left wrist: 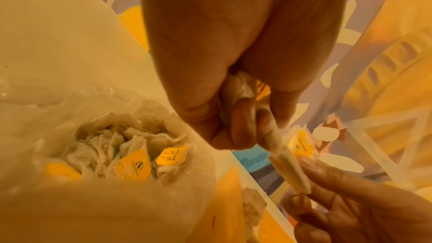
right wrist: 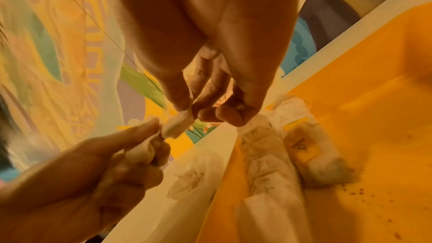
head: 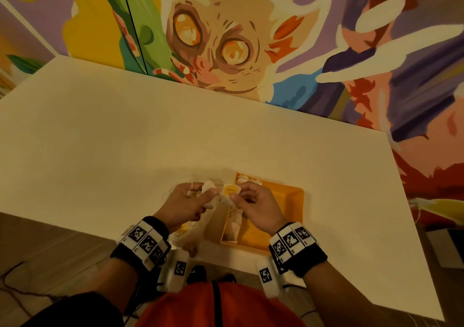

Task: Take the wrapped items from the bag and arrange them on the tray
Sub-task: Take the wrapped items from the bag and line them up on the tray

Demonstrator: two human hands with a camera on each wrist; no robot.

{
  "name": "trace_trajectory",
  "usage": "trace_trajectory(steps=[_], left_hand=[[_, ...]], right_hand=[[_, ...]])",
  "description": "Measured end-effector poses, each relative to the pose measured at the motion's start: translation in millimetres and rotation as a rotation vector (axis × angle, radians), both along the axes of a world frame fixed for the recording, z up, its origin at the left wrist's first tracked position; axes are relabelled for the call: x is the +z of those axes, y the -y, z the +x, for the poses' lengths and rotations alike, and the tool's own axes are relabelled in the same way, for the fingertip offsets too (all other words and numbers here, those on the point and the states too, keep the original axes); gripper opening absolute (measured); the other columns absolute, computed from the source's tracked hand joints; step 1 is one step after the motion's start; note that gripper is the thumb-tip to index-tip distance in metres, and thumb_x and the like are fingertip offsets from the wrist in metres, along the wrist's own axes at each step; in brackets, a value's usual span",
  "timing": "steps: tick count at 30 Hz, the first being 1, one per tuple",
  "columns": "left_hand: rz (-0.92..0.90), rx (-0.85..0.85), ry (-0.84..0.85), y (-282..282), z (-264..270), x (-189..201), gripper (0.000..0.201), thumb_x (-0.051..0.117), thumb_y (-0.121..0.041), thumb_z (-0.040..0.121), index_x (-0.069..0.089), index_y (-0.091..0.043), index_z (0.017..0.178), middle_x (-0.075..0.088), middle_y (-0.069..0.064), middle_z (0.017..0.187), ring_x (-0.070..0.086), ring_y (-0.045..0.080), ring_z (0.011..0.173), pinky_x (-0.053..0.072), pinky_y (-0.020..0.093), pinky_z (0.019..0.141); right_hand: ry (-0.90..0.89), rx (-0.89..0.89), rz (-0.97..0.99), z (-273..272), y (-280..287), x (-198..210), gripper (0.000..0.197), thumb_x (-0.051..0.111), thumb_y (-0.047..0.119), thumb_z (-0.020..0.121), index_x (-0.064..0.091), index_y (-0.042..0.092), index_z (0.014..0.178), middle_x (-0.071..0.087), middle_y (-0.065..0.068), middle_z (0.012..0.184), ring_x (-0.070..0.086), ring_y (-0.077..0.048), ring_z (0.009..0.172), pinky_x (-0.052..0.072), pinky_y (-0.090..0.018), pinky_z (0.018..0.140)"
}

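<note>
Both hands pinch one white wrapped item (head: 229, 193) with a yellow tag above the table (head: 125, 138): left hand (head: 189, 205), right hand (head: 256, 206). Only the left wrist view looks into the clear bag (left wrist: 42, 117), full of more. Several lie along the orange tray's (head: 288, 201) left side.

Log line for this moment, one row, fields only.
left hand: holds wrapped item | right hand: pinches yellow-tagged wrapped item | tray: several placed | bag: more inside
</note>
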State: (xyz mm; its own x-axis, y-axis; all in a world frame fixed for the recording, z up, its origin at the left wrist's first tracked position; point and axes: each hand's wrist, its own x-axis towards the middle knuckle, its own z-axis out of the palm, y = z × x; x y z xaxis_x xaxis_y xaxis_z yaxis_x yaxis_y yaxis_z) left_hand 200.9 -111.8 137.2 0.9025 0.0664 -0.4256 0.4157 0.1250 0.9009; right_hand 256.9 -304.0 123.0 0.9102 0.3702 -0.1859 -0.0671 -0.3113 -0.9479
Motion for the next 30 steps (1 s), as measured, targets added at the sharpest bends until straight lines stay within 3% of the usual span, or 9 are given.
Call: trace_trajectory(steps=[4, 9, 12, 16, 19, 23, 25, 28, 30], left_hand=[[-0.015, 0.026, -0.033, 6, -2, -6, 0.034, 0.067, -0.019, 0.09, 0.061, 0.013, 0.098, 0.064, 0.015, 0.072, 0.057, 0.022, 0.056, 0.041, 0.027, 0.046], [-0.017, -0.016, -0.063, 17, -2, -8, 0.014, 0.063, -0.01, 0.092, 0.069, -0.01, 0.105, 0.071, 0.016, 0.095, 0.068, 0.027, 0.069, 0.051, 0.029, 0.048], [0.119, -0.079, -0.039, 23, -1, -9, 0.015, 0.062, -0.007, 0.092, 0.074, -0.015, 0.097, 0.071, 0.007, 0.09, 0.067, 0.02, 0.067, 0.05, 0.025, 0.048], [0.168, -0.071, -0.095, 30, 3, -7, 0.021, 0.063, 0.001, 0.086, 0.075, -0.012, 0.077, 0.067, 0.001, 0.069, 0.062, 0.015, 0.062, 0.052, 0.027, 0.054], [0.145, -0.061, -0.117, 31, 4, -4, 0.01, 0.068, 0.0, 0.081, 0.073, -0.008, 0.077, 0.067, 0.005, 0.071, 0.063, 0.016, 0.063, 0.057, 0.032, 0.062], [0.122, -0.051, -0.068, 33, 0, -1, 0.013, 0.077, -0.016, 0.08, 0.072, -0.004, 0.074, 0.066, 0.005, 0.07, 0.063, 0.018, 0.068, 0.058, 0.032, 0.065], [0.236, -0.053, -0.054, 35, 0, -2, 0.024, 0.077, -0.025, 0.08, 0.071, -0.003, 0.073, 0.065, 0.006, 0.068, 0.063, 0.016, 0.062, 0.057, 0.029, 0.058], [0.545, -0.111, -0.005, 38, 0, -8, 0.025, 0.077, -0.032, 0.08, 0.07, -0.01, 0.069, 0.068, -0.005, 0.063, 0.063, 0.009, 0.048, 0.051, 0.023, 0.047], [0.702, -0.165, 0.065, 41, 2, -14, 0.019, 0.077, -0.027, 0.077, 0.071, -0.011, 0.069, 0.07, -0.002, 0.069, 0.063, 0.009, 0.056, 0.052, 0.025, 0.055]], right_hand=[[-0.021, -0.099, -0.064, 12, 18, -4, 0.011, 0.072, 0.018, 0.086, 0.063, 0.024, 0.086, 0.066, 0.003, 0.079, 0.063, -0.009, 0.073, 0.05, -0.02, 0.071], [-0.097, -0.132, -0.261, 26, 46, -18, 0.008, 0.071, 0.023, 0.087, 0.063, 0.023, 0.086, 0.068, -0.001, 0.084, 0.056, -0.009, 0.061, 0.042, -0.023, 0.055], [-0.22, -0.059, -0.349, 26, 53, -19, 0.01, 0.066, 0.021, 0.091, 0.062, 0.012, 0.095, 0.065, -0.006, 0.068, 0.053, -0.014, 0.047, 0.044, -0.025, 0.047], [-0.347, 0.036, -0.474, 21, 50, -20, 0.015, 0.065, 0.011, 0.09, 0.06, 0.005, 0.103, 0.07, -0.009, 0.068, 0.065, -0.016, 0.052, 0.053, -0.025, 0.052], [-0.375, 0.045, -0.559, 19, 44, -22, 0.009, 0.069, 0.009, 0.085, 0.062, 0.011, 0.09, 0.072, -0.009, 0.08, 0.07, -0.012, 0.061, 0.051, -0.018, 0.049], [-0.381, 0.031, -0.596, 19, 35, -31, 0.023, 0.072, 0.021, 0.083, 0.069, 0.0, 0.091, 0.074, -0.013, 0.087, 0.074, -0.021, 0.07, 0.061, -0.039, 0.072], [-0.398, 0.015, -0.632, 21, 31, -32, 0.022, 0.074, 0.018, 0.083, 0.07, 0.001, 0.097, 0.074, -0.01, 0.085, 0.072, -0.017, 0.066, 0.061, -0.033, 0.067], [-0.395, -0.004, -0.715, 23, 30, -34, 0.025, 0.077, 0.012, 0.078, 0.068, 0.008, 0.101, 0.072, -0.006, 0.089, 0.065, -0.01, 0.065, 0.046, -0.018, 0.048], [-0.393, -0.011, -0.752, 23, 30, -34, 0.029, 0.081, 0.012, 0.073, 0.068, 0.012, 0.099, 0.072, -0.004, 0.093, 0.065, -0.014, 0.077, 0.049, -0.021, 0.055]])
